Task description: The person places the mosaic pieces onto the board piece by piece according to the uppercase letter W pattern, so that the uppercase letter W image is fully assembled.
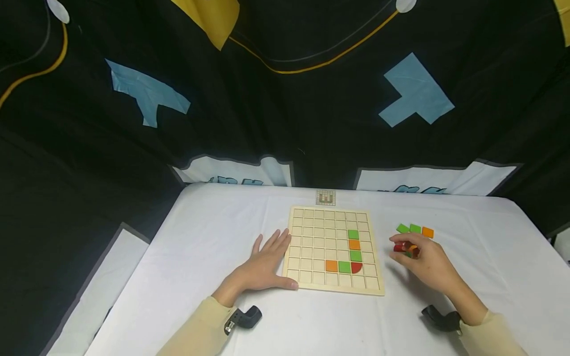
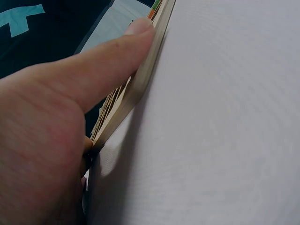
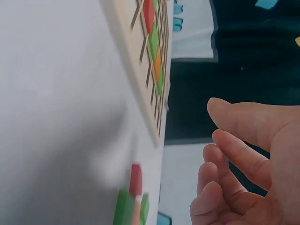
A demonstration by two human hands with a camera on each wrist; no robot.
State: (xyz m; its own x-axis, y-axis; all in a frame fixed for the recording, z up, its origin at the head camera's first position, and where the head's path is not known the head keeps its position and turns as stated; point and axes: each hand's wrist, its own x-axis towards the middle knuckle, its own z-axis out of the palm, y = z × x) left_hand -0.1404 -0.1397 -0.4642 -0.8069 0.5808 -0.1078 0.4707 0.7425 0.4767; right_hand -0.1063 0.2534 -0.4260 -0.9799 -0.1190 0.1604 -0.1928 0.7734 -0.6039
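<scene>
A wooden grid board [image 1: 311,254] lies flat on the table. Set in its cells are green tiles [image 1: 353,234], orange tiles [image 1: 331,266] and one red quarter-round tile [image 1: 356,267], forming an L shape. My left hand [image 1: 264,269] rests at the board's left edge with spread, straight fingers; in the left wrist view the thumb [image 2: 117,58] lies along the rim. Over a small group of loose tiles [image 1: 415,228] to the right of the board hovers my right hand [image 1: 432,264]. Its fingers are loosely bent, and the right wrist view shows nothing between thumb and fingertips [image 3: 218,110].
A small pattern card [image 1: 325,198] lies behind the board, near the table's back edge. Loose red [image 3: 135,178] and green [image 3: 123,208] pieces sit below the right hand. A white cloth [image 1: 187,217] covers the table, and a dark curtain [image 1: 285,123] hangs behind it.
</scene>
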